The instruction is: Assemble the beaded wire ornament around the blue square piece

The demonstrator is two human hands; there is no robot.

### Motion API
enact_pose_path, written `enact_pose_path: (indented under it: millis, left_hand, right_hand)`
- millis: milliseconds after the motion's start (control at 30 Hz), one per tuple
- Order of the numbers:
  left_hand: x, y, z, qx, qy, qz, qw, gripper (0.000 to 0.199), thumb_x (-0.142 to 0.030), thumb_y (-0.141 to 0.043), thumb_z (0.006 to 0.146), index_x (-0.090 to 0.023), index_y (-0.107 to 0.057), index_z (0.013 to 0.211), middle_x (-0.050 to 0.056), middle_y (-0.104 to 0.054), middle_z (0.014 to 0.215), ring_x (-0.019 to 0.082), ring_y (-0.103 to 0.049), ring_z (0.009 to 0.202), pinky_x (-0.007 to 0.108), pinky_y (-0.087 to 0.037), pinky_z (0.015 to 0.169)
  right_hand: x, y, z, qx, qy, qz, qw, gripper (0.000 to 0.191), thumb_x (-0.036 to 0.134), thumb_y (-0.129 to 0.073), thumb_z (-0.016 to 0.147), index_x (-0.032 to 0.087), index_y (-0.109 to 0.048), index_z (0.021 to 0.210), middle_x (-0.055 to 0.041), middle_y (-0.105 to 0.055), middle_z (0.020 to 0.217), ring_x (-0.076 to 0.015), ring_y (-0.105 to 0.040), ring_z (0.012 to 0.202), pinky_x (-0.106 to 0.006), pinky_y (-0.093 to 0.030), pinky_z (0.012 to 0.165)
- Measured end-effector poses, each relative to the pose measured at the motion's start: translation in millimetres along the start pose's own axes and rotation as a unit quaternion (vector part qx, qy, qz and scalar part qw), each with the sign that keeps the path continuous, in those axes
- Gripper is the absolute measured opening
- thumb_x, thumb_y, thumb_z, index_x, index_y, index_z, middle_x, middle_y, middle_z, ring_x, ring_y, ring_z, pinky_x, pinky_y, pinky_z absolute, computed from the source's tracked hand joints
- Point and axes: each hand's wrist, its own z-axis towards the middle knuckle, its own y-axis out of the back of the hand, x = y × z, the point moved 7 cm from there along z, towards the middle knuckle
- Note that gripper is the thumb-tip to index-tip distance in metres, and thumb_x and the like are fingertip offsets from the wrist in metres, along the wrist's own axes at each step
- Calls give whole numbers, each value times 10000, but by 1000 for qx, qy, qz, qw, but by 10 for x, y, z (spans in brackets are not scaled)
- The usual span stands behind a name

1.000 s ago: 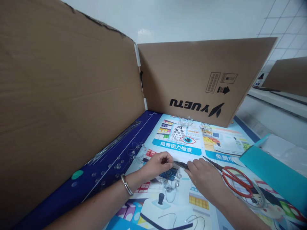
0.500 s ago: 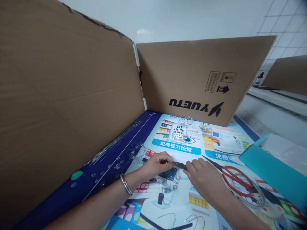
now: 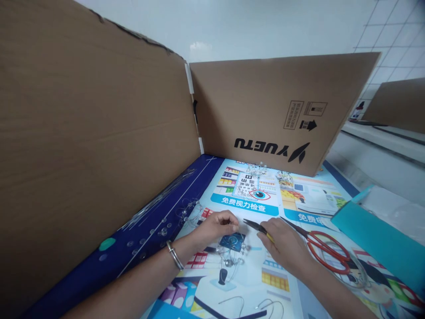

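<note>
Left to right: loose clear beads point(image 3: 156, 232) and thin wires lie on the navy mat point(image 3: 99, 281). Left hand point(image 3: 214, 227) is curled, fingers pressed together, at the upper-left edge of a blue card point(image 3: 232, 242); can't tell if it's pinching anything. Wire-and-bead piece point(image 3: 229, 259) sits around and below the card, on the printed sheet. Work in hand looks like fine wire handling on that piece. Right hand point(image 3: 283, 241) pinches small pliers point(image 3: 258, 227), tips pointing left, just above the card and not touching the piece. Any bite calls for bringing the tips down onto the wire, with the card steadied. Red-handled scissors point(image 3: 327, 252) lie open-looped just right of the right hand, teal box point(image 3: 375, 239) further right.
</note>
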Motion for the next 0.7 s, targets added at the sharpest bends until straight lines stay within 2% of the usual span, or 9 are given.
enact_pose_path:
  millis: [100,233,567,700]
  left_hand:
    - [-22,-22,-8,9,2,-14,1000,130,-244,-663,701,-131,-614,744,-1,-544,677,84,-452,600,224,-347,582]
    - [-24,-34,-11,15,2,-25,1000,125,-233,-657,711,-124,-601,737,-4,-540,672,78,-445,591,216,-334,567]
    - [16,-28,11,15,-11,-1,1000,168,-278,-621,747,-123,-571,787,-4,-540,671,86,-460,605,220,-354,591]
    - [-13,-42,1,13,-10,14,1000,162,-272,-611,753,-120,-559,770,-4,-522,666,86,-451,606,220,-346,588]
  right_hand:
    - [1,-50,-5,5,2,-36,999,171,312,-430,866,198,-553,897,-42,-565,801,-184,-505,786,-290,-355,675]
    - [-30,-12,-3,-19,-15,-66,998,205,313,-411,874,178,-565,895,-59,-558,783,-191,-500,790,-296,-344,678]
    - [114,40,-37,-37,48,-29,998,164,289,-444,858,186,-563,906,-48,-553,806,-175,-484,803,-292,-346,717]
    - [29,19,-27,-45,29,-29,998,188,304,-429,865,177,-562,905,-56,-549,797,-181,-488,804,-294,-348,714]
